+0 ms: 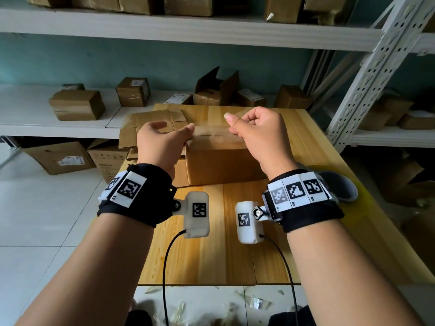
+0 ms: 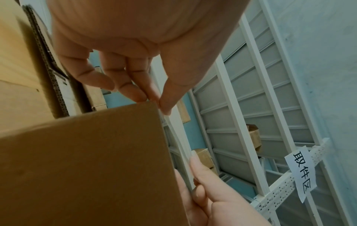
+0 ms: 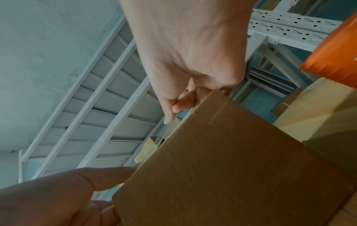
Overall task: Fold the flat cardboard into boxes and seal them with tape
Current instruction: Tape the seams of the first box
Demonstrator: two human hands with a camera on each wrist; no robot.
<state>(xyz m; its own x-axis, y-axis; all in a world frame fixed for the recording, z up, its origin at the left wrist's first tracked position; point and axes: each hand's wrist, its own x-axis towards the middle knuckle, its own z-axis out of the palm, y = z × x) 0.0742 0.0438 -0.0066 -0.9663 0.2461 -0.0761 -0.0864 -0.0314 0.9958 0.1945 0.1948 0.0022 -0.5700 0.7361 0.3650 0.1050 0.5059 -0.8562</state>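
A folded brown cardboard box (image 1: 221, 158) stands on the wooden table (image 1: 211, 250). A strip of clear tape (image 1: 210, 131) is stretched just above the box's top seam between my two hands. My left hand (image 1: 188, 132) pinches the strip's left end at the box's top left corner; the left wrist view shows its fingertips (image 2: 146, 97) meeting the thumb at the box (image 2: 86, 160) edge. My right hand (image 1: 231, 124) is curled, pinching the right end. In the right wrist view this hand (image 3: 173, 113) sits at the box (image 3: 231, 168) corner.
Flat cardboard sheets (image 1: 150, 128) lie stacked at the table's back left. Sealed boxes (image 1: 77, 104) sit on white shelves behind. A perforated metal rack post (image 1: 367, 85) rises at the right. A grey rounded object (image 1: 341, 187) lies by my right wrist. Tape scraps (image 1: 211, 302) litter the floor.
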